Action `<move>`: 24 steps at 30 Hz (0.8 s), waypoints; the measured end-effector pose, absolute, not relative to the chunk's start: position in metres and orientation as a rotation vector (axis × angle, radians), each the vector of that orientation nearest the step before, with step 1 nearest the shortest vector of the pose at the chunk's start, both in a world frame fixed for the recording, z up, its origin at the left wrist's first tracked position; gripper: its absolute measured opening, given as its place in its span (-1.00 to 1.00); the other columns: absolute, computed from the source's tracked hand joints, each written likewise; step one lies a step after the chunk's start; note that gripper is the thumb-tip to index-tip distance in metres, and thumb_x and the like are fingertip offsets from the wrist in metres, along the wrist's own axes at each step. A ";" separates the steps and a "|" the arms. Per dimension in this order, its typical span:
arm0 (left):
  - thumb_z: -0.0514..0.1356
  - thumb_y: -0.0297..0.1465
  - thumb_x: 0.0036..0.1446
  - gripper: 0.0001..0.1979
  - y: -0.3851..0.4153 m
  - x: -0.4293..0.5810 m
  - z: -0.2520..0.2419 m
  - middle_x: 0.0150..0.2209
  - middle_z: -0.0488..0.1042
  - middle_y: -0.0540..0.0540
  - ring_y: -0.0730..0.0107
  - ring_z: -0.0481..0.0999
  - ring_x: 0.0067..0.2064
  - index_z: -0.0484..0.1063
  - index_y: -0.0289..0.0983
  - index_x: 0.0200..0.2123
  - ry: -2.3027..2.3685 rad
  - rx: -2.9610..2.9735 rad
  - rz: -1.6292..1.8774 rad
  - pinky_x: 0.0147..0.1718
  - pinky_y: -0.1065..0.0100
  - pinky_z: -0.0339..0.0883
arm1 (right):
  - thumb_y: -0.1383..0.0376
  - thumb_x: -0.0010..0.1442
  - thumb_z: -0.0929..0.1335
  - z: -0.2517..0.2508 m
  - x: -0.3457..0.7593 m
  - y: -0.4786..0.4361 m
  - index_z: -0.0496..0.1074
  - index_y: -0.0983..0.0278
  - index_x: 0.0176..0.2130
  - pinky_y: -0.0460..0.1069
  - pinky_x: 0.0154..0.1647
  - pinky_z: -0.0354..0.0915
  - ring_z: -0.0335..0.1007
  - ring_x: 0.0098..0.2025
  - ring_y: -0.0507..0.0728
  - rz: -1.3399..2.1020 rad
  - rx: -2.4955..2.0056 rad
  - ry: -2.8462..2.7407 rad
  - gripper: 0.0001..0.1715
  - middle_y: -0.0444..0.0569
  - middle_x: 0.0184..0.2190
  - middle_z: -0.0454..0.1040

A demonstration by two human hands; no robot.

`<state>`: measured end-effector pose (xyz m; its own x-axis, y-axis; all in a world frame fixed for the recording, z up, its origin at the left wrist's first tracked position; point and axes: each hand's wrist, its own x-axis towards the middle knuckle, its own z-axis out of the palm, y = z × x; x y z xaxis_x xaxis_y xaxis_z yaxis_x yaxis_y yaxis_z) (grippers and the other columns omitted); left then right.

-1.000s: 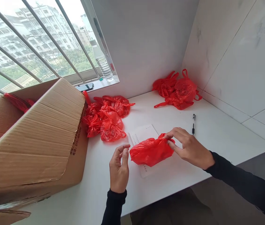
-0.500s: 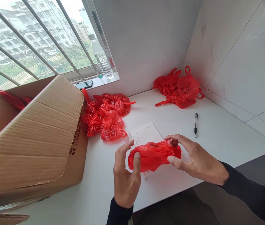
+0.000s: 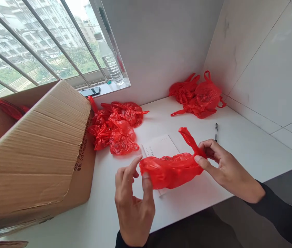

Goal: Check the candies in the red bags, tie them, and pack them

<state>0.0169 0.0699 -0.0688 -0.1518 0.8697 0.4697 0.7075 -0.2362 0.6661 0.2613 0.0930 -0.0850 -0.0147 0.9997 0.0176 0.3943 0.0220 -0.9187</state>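
Note:
A red plastic bag [image 3: 171, 174] lies over a white notebook [image 3: 158, 146], long side across in front of me. The thumb and fingers of my right hand [image 3: 222, 165] are pinched on its right end, from which one handle sticks up. At the bag's left end is my left hand [image 3: 135, 201], thumb and index finger apart. Its thumb tip overlaps the red plastic. The bag's contents cannot be made out.
Knotted red bags [image 3: 118, 127] stand beside a large cardboard box [image 3: 44, 155] at the left. More red bags [image 3: 197, 96] lie in the back corner. A pen [image 3: 216, 128] is behind my right hand. A bottle [image 3: 111, 62] and phone [image 3: 91, 92] rest on the sill.
My right hand has closed on the bag's right end and moved slightly right, and a handle now stands up there. My left hand has shifted a little left and down.

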 end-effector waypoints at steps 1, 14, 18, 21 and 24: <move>0.20 -0.38 0.26 -0.59 0.068 0.022 -0.066 -0.24 0.33 -0.05 0.32 0.34 -0.23 0.39 -0.17 0.17 1.798 2.011 1.272 -0.23 0.27 0.30 | 0.06 0.34 0.34 -0.083 0.259 0.093 0.29 0.10 -0.16 0.02 -0.10 0.30 0.37 -0.19 0.08 0.989 -1.460 -1.540 -0.79 -0.20 -0.26 0.39; 0.23 -0.37 0.28 -0.88 0.052 0.022 -0.043 -0.16 0.51 -0.05 0.29 0.52 -0.12 0.58 -0.11 -0.17 1.673 1.548 1.516 -0.16 0.32 0.42 | 0.48 0.23 0.34 -0.046 0.228 0.062 0.31 0.08 0.00 0.04 -0.15 0.48 0.48 -0.16 0.12 0.497 -0.933 -1.808 -0.59 -0.08 -0.16 0.47; 0.28 -0.22 0.22 -0.85 0.048 0.018 -0.044 -0.22 0.58 -0.06 0.26 0.55 -0.17 0.62 -0.11 -0.22 1.545 1.257 1.426 -0.21 0.35 0.49 | 0.48 0.31 0.16 -0.057 0.214 0.078 0.34 0.19 -0.22 0.07 -0.36 0.39 0.46 -0.34 0.16 0.692 -1.216 -2.377 -0.73 -0.03 -0.32 0.50; 0.30 -0.14 0.18 -0.76 0.049 0.011 -0.053 -0.24 0.60 -0.08 0.24 0.56 -0.19 0.61 -0.16 -0.22 1.476 1.074 1.395 -0.20 0.33 0.51 | 0.49 0.26 0.15 -0.069 0.215 0.093 0.33 0.21 -0.33 0.06 -0.53 0.20 0.39 -0.49 0.17 0.612 -1.470 -2.551 -0.71 -0.05 -0.47 0.45; 0.29 -0.08 0.18 -0.70 0.049 0.011 -0.056 -0.28 0.58 -0.08 0.28 0.55 -0.25 0.56 -0.18 -0.18 1.491 1.025 1.339 -0.28 0.36 0.50 | 0.37 0.36 0.12 -0.073 0.219 0.099 0.36 0.24 -0.02 0.04 -0.56 0.08 0.42 -0.52 0.18 0.521 -1.616 -2.509 -0.68 -0.02 -0.41 0.50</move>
